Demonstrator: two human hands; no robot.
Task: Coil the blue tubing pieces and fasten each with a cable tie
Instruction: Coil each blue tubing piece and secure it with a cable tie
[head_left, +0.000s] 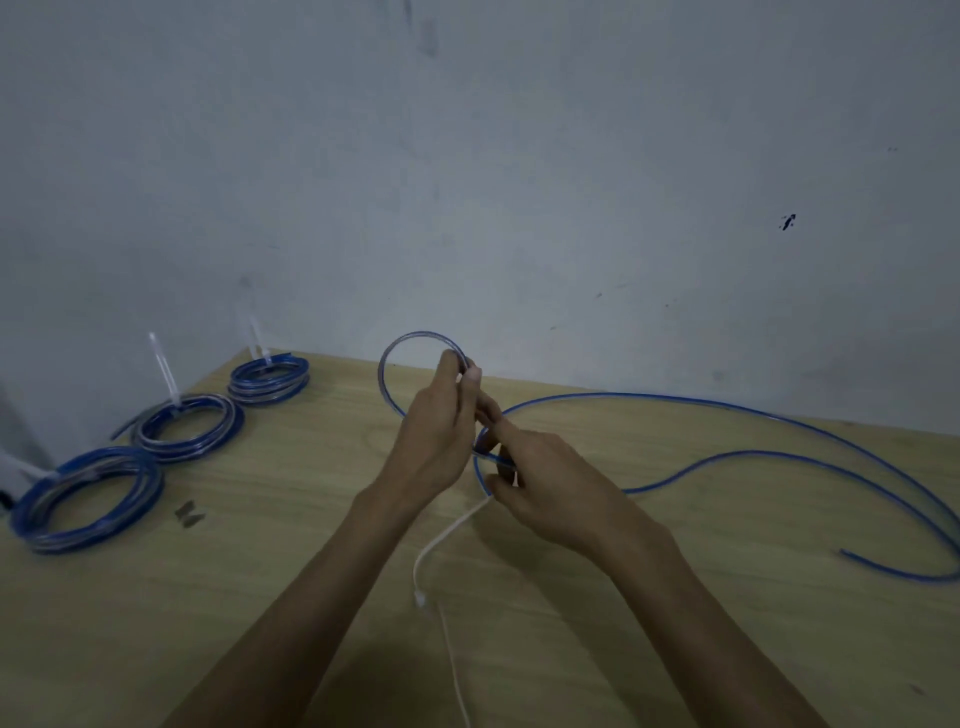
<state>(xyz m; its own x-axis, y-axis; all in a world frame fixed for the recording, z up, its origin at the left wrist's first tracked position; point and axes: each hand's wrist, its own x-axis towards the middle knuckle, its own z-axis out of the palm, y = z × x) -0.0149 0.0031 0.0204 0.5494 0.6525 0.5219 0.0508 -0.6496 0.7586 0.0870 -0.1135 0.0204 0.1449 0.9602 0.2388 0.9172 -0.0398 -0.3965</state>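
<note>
Head view:
Left hand (434, 431): fingers pinching the raised first loop of blue tubing (727, 402) above the table (260, 597).
Right hand (550, 483): fingers pinching the tubing and a white cable tie (447, 540).
Tubing remainder: trails right across the table.
Finished coils (182, 426): three, tied, far left.

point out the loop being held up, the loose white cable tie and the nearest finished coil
held loop (387, 374), head view, left arc of the tubing.
loose cable tie (441, 535), head view, mid strap.
nearest finished coil (31, 519), head view, left rim.

Wooden table (675, 649); on it three tied blue coils (85, 499), loose blue tubing (779, 457), white cable tie (431, 551).
</note>
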